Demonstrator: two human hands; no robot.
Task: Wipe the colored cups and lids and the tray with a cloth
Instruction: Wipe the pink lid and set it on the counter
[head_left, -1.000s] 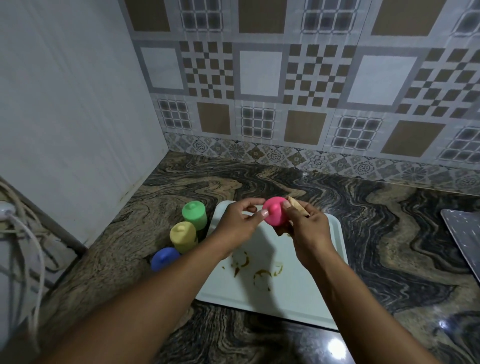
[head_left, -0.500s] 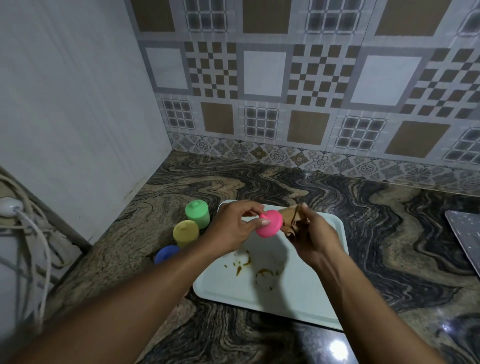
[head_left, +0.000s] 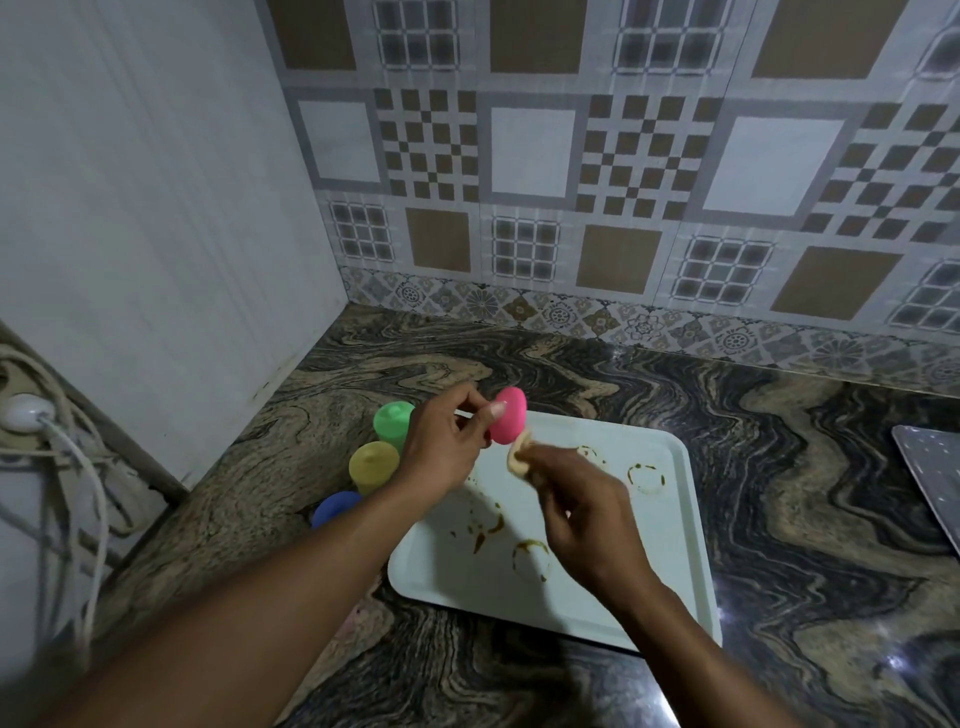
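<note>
Currently left hand (head_left: 441, 447) pinches the pink lid (head_left: 508, 415) at its rim with fingertips, held up in the air above the far edge of the white tray (head_left: 691, 545). Right hand (head_left: 582, 514) is closed around a small beige cloth (head_left: 519, 454), bunched, only a bit sticking out past the fingers; cloth sits just under the lid, touching or nearly so, blur makes it hard to tell. Looks like the lid-wiping step.

Left of the left hand, on the marble countertop (head_left: 805, 467): green cup (head_left: 393, 423), yellow cup (head_left: 373, 465), blue cup (head_left: 336, 508), in a row, lids on, off the tray. Whether they are wiped already can't be told. Below and between the hands the tray has brown ring stains (head_left: 645, 477) and smears, so tray is likely not done yet.

Risks:
- Lid grip is only a fingertip pinch on the edge; a hard rub from the cloth could pop it out, drop onto the stained tray, get dirty.
- Left forearm passes right beside the yellow and blue cups; a sweep inward or down could knock them over.
- Cloth is small and wadded; used on the tray stains, then on cups, it could smear brown residue around.
- Matching pink cup not visible, may be hidden behind the hands.
</note>
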